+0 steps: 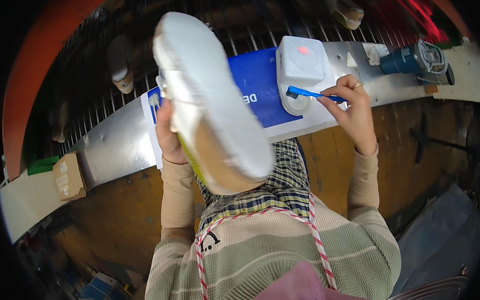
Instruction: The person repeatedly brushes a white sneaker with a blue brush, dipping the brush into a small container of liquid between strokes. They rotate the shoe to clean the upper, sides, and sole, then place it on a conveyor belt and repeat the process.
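My left hand (169,138) is wrapped round the side of a shoe (213,99), lifted in front of me with its pale sole turned up. The shoe is slightly blurred, and tan and yellow-green show along its side near the heel. Pinched in my right hand (355,110) is a blue toothbrush (307,92) with dark bristles. Its head hovers over or touches the round dish (295,106) at the front of a white box-shaped dispenser (303,61); I cannot tell which. A red light glows on the dispenser's top.
Under the dispenser lies a blue and white sheet (249,82) on a metal ledge (107,146). Behind runs a dark roller conveyor carrying other shoes (120,67). A teal tumbler (405,60) lies or leans at the right, and a small cardboard box (68,178) sits at the left.
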A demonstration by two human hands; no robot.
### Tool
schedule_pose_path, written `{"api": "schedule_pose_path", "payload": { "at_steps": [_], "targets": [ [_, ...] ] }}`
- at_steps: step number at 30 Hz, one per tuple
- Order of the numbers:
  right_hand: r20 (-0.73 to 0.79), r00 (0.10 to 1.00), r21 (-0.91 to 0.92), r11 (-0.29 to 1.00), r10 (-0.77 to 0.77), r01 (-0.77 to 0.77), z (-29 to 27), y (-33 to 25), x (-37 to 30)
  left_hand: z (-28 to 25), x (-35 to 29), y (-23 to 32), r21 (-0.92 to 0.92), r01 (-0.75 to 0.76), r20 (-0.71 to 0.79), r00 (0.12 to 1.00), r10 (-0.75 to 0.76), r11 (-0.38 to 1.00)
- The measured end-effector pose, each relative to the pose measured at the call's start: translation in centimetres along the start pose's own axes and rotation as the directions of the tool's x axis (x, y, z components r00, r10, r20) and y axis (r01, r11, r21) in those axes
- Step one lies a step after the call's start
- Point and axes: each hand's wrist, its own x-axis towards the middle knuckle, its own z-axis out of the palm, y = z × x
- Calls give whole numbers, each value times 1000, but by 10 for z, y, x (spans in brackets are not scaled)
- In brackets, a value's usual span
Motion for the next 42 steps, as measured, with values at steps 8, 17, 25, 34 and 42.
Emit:
{"api": "schedule_pose_path", "payload": {
  "at_steps": [8, 17, 25, 34, 42],
  "targets": [
    [-96, 995, -442, 897, -38, -8, 64, 52, -34, -15, 1, -10, -125, 6, -19, 1000, -8, 992],
    [-240, 958, 3, 987, 157, -161, 10, 33, -45, -20, 5, -15, 28, 130, -227, 966, -120, 991],
    [471, 629, 655, 233, 618, -719, 52, 41, -44, 6, 21, -23, 117, 121, -252, 964, -89, 986],
    [29, 999, 640, 767, 28, -41, 18, -40, -14, 16, 25, -13, 178, 116, -237, 969, -72, 977],
    [-57, 983, 342, 921, -177, 186, 12, -54, 7, 20, 16, -8, 208, 120, -283, 957, -58, 971]
  ]
}}
